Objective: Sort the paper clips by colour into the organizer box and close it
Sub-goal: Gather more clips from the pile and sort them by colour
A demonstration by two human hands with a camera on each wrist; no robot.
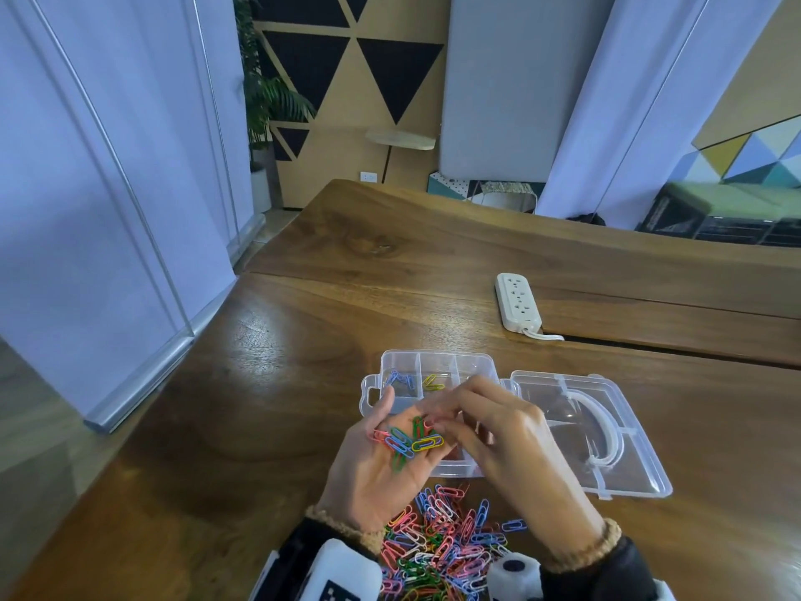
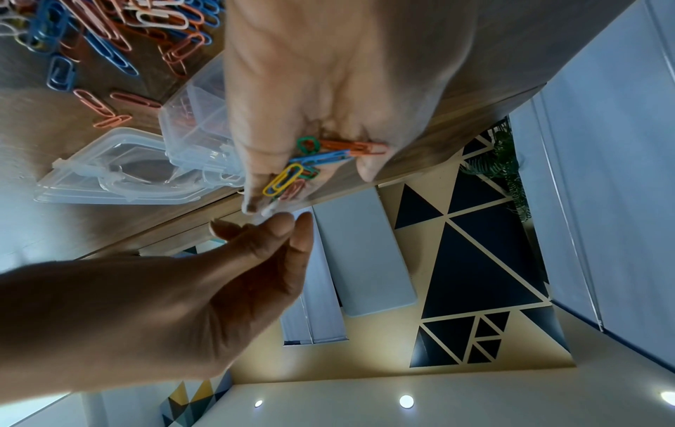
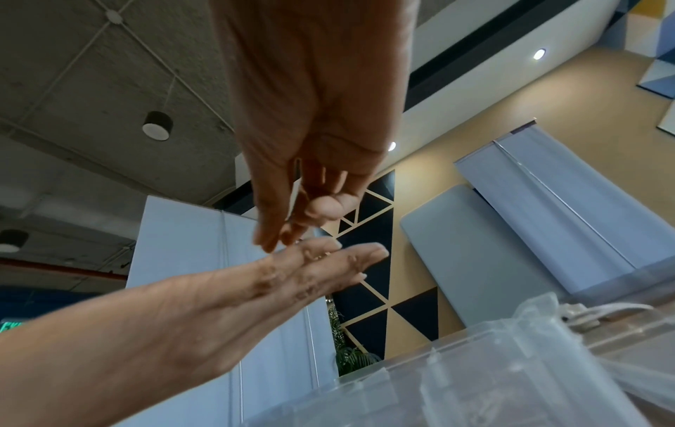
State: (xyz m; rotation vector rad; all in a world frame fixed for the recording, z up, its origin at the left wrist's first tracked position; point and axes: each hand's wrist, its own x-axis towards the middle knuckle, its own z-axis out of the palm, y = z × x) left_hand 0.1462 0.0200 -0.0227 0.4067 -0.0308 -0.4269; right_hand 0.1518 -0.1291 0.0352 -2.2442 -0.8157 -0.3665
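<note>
The clear organizer box (image 1: pixel 392 362) stands open on the wooden table, its lid (image 1: pixel 628 461) laid flat to the right. Blue clips (image 1: pixel 398 378) lie in its back-left compartment and yellow clips (image 1: pixel 432 382) in the one beside it. My left hand (image 1: pixel 372 479) is palm up over the box's near side, and several mixed clips (image 1: pixel 409 442) rest on its straight fingers. My right hand (image 1: pixel 437 420) reaches in from the right. Its thumb and fingertips (image 2: pixel 288 225) close on what looks like a pale clip at the left hand's fingertips. A loose clip pile (image 1: pixel 437 544) lies near me.
A white power strip (image 1: pixel 518 302) with its cable lies further back on the table (image 1: pixel 281 383), to the right. White curtain panels hang past the table's left edge. Bare wood lies to the left of the box.
</note>
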